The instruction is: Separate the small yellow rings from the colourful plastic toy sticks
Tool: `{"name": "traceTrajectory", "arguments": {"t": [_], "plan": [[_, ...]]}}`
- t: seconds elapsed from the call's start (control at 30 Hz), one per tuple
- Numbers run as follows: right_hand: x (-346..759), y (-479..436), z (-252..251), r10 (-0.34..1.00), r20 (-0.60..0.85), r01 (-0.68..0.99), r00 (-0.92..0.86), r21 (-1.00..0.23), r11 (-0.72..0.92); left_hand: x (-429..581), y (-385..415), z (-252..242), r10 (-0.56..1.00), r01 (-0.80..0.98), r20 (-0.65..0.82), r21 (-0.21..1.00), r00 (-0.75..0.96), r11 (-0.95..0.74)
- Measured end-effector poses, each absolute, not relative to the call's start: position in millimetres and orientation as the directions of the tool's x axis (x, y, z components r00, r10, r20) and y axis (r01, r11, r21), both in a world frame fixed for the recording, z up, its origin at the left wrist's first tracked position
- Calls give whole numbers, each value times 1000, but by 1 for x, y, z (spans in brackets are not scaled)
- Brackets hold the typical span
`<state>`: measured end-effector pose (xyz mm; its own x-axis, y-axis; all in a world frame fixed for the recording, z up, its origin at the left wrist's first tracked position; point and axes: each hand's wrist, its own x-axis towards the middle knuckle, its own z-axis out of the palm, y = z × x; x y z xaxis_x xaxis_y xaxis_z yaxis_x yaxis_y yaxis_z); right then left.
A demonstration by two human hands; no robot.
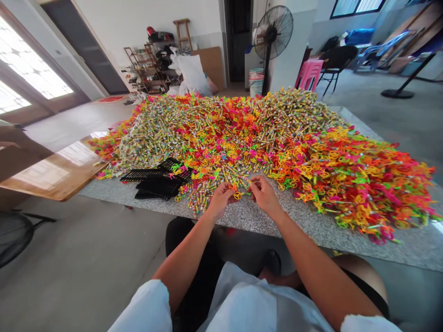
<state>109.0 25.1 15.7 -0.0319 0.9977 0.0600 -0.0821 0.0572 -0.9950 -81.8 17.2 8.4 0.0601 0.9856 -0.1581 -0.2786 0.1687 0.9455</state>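
Note:
Over the near edge of the stone-topped table (284,216), my left hand (219,201) is closed on small plastic ring pieces (237,195), yellow and orange. Close beside it, my right hand (263,196) pinches a small green and yellow piece (248,188) whose exact shape I cannot make out. A small gap separates the two hands. Just beyond them lies a loose scatter of small printed tubes (199,198). Farther back, a long heap mixes such tubes (155,129) with bright plastic pieces (238,115). To the right spreads a big pile of assembled-looking coloured pieces (360,175).
Black slotted trays (157,188) lie stacked left of my hands. A wooden board (51,170) adjoins the table's left end. Behind the heap stand a fan (272,34), a white sack (194,71), pink stools (309,71) and a black chair (337,60).

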Motion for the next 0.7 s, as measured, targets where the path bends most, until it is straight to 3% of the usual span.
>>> {"name": "traceTrajectory", "arguments": {"t": [0.3,0.5,0.7], "plan": [[116,11,13,993,-19,-161,-120,-986,-38,-69,19,15,990,-286,-117,948,83,136],[125,5,18,997,30,-222,-76,-975,12,-64,20,16,995,-260,-102,961,-11,96],[115,4,12,1000,-12,-199,-1,-980,-12,-56,18,19,990,-321,-138,936,42,144]]}}
